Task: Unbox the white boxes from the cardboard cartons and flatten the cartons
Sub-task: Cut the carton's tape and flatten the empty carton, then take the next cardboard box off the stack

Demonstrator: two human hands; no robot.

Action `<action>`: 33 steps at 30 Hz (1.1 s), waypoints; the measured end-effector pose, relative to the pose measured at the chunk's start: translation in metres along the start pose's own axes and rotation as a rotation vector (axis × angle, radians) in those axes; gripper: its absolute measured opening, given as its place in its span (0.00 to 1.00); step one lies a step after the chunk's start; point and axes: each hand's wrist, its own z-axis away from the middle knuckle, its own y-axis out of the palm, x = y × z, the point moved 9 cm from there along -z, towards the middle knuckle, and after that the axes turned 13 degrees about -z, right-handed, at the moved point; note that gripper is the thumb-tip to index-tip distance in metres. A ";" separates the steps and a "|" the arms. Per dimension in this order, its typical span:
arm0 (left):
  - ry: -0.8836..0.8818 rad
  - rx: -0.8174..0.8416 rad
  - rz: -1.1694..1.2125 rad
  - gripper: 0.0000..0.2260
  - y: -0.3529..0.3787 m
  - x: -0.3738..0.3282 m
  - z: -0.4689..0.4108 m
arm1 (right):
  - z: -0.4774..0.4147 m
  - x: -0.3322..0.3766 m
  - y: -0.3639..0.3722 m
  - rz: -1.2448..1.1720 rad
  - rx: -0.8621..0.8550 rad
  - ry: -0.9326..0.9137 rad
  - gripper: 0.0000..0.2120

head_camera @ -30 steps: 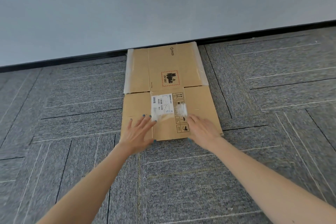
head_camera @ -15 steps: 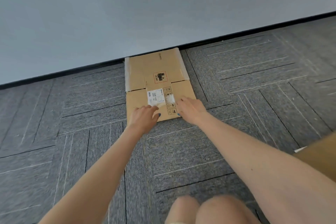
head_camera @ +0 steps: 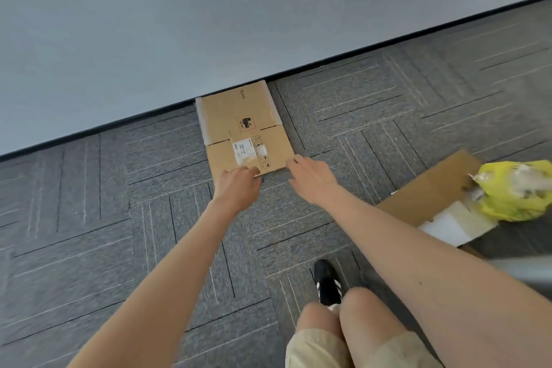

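Grey carpet floor (head_camera: 89,248), flattened carton (head_camera: 236,110) flush against the wall (head_camera: 209,24). Left hand (head_camera: 239,185) curls at its near edge, gripping or not, can't tell; right hand (head_camera: 310,179) sits loose-fingered at the near-right corner. Probably best pressing flat palms along creases.

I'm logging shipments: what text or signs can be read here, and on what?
"PICO", sideways and faint, near the far edge of the flattened brown cardboard carton.
Red-dashed black pictogram mark: its line starts "UN"; digits blurred.
White shipping label: too small to read.
Black handling symbols: pictograms, no words legible.
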 end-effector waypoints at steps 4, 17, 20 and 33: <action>0.037 -0.009 0.018 0.17 -0.062 -0.021 0.044 | 0.059 0.013 -0.067 -0.028 -0.054 0.018 0.14; 0.269 -0.044 -0.006 0.15 -0.226 -0.144 0.169 | 0.261 -0.004 -0.227 -0.099 -0.163 0.240 0.13; 0.321 -0.053 0.009 0.14 -0.260 -0.184 0.194 | 0.314 -0.023 -0.254 -0.110 -0.206 0.313 0.12; 0.620 -0.156 0.072 0.17 -0.367 -0.427 0.306 | 0.598 -0.144 -0.336 -0.114 -0.438 0.713 0.13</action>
